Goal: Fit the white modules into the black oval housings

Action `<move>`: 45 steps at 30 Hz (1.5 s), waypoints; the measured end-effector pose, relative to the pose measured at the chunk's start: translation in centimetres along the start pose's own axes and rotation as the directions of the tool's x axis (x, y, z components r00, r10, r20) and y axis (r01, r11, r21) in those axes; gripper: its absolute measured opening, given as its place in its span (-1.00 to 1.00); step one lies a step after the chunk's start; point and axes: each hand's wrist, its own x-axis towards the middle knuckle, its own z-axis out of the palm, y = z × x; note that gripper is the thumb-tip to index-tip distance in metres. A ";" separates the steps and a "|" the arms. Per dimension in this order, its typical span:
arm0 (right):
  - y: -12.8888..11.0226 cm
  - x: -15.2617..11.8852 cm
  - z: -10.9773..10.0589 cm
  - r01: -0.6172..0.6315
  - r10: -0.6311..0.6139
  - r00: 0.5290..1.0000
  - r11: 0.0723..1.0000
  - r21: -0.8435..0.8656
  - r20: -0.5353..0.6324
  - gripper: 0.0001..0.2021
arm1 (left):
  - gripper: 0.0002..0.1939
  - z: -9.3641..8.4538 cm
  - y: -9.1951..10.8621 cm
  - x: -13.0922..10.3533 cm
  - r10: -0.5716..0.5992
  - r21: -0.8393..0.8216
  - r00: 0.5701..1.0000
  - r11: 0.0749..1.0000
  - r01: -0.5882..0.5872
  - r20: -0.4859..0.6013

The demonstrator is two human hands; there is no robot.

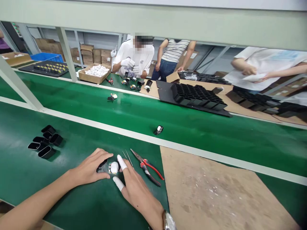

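Note:
My left hand [90,167] is curved round a small black plastic housing [102,165], thumb on the near side and fingers on the far side, low over the green bench. Against the housing's right end is a small circuit board with a white rounded part [114,167] on it. My right hand [136,187], with white finger cots on thumb and forefinger, has these two spread on either side of the white part, apart from it. Red-and-black long-nose pliers [146,166] lie just beyond my right hand, beside thin metal tweezers [128,157].
Several empty black housings [46,151] stand at the left. A cardboard sheet [216,188] covers the bench at right. Beyond a pale rail, a green conveyor belt [134,110] carries small assemblies. People work across it, near a box of white parts [83,77] and rows of black housings [199,95].

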 end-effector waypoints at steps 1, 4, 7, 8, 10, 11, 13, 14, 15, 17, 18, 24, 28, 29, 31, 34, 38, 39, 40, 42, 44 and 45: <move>0.3 -0.1 -0.1 -0.012 0.012 1.000 0.998 -0.054 -0.016 -0.39 | -0.24 0.1 0.0 0.0 -0.013 0.001 1.000 1.000 0.013 0.001; 1.8 -0.5 -0.1 -0.068 0.056 0.997 0.948 -0.312 -0.046 -0.57 | -0.27 0.1 0.0 -0.2 -0.043 0.008 0.999 0.999 0.043 0.007; 3.2 -0.9 0.1 -0.118 0.116 0.993 0.869 -0.481 -0.034 -0.57 | -0.32 0.1 -0.1 -0.3 -0.058 0.021 0.998 0.998 0.057 0.031; 3.5 -1.0 0.1 -0.136 0.136 0.990 0.848 -0.512 -0.038 -0.56 | -0.34 0.1 -0.1 -0.3 -0.059 0.025 0.998 0.998 0.058 0.035; 4.0 -1.1 -0.1 -0.179 0.173 0.983 0.812 -0.555 -0.063 -0.57 | -0.36 0.1 -0.2 -0.3 -0.052 0.027 0.998 0.998 0.051 0.029; 4.0 -1.1 -0.3 -0.200 0.190 0.979 0.798 -0.568 -0.077 -0.58 | -0.36 0.1 -0.2 -0.3 -0.048 0.026 0.999 0.999 0.047 0.022; 3.8 -1.0 -0.7 -0.212 0.197 0.976 0.797 -0.565 -0.087 -0.59 | -0.36 0.2 -0.2 -0.3 -0.047 0.025 0.999 0.999 0.047 0.014; 3.5 -0.9 -0.9 -0.197 0.181 0.980 0.817 -0.542 -0.084 -0.61 | -0.36 0.2 -0.3 -0.3 -0.052 0.026 0.999 0.998 0.052 0.014; 3.1 -0.7 -1.0 -0.169 0.149 0.986 0.850 -0.500 -0.080 -0.63 | -0.37 0.2 -0.3 -0.3 -0.058 0.027 0.998 0.998 0.057 0.017; 2.1 -0.4 -1.1 -0.084 0.064 0.996 0.929 -0.361 -0.066 -0.69 | -0.38 0.2 -0.3 -0.3 -0.059 0.023 0.998 0.998 0.058 0.019; 1.6 -0.2 -1.0 -0.042 0.028 0.998 0.958 -0.285 -0.055 -0.68 | -0.38 0.2 -0.3 -0.3 -0.050 0.018 0.999 0.999 0.050 0.017; -0.2 0.2 1.0 0.076 -0.080 0.997 0.972 -0.221 -0.010 -0.56 | -0.31 -0.1 0.0 -0.3 -0.060 -0.025 0.998 0.998 0.061 0.034; 0.2 0.3 1.4 0.095 -0.106 0.993 0.976 -0.197 -0.048 -0.53 | -0.12 -0.9 0.0 -0.6 -0.068 -0.086 0.995 0.993 0.075 0.077; 0.3 0.3 1.4 0.088 -0.102 0.993 0.980 -0.179 -0.065 -0.51 | -0.08 -1.1 0.0 -0.6 -0.077 -0.104 0.994 0.991 0.085 0.079; 0.4 0.3 1.3 0.084 -0.099 0.990 0.985 -0.151 -0.098 -0.49 | -0.03 -1.5 0.0 -0.8 -0.104 -0.137 0.991 0.984 0.115 0.082; 0.3 0.5 1.2 0.098 -0.113 0.978 0.991 -0.090 -0.174 -0.53 | -0.04 -1.9 0.0 -0.9 -0.145 -0.166 0.984 0.973 0.160 0.103; -0.3 0.8 0.8 0.110 -0.100 0.942 0.994 0.013 -0.321 -0.54 | -0.07 -1.8 0.1 -0.9 -0.158 -0.166 0.978 0.970 0.179 0.134; -0.4 0.8 0.6 0.114 -0.096 0.936 0.993 0.034 -0.339 -0.53 | -0.07 -1.8 0.2 -0.9 -0.148 -0.165 0.980 0.972 0.169 0.130; -0.6 0.8 0.5 0.121 -0.096 0.932 0.991 0.051 -0.349 -0.51 | -0.07 -1.8 0.3 -0.9 -0.132 -0.164 0.984 0.975 0.150 0.120; -0.8 0.8 0.4 0.138 -0.106 0.927 0.988 0.063 -0.360 -0.49 | -0.05 -1.8 0.4 -1.0 -0.090 -0.156 0.991 0.982 0.104 0.098; -0.8 0.8 0.4 0.155 -0.127 0.919 0.987 0.046 -0.374 -0.47 | -0.05 -1.8 0.5 -1.0 -0.064 -0.148 0.994 0.986 0.077 0.089; -0.8 0.8 0.4 0.160 -0.134 0.914 0.986 0.035 -0.383 -0.47 | -0.06 -1.6 0.5 -1.0 -0.065 -0.141 0.994 0.987 0.077 0.083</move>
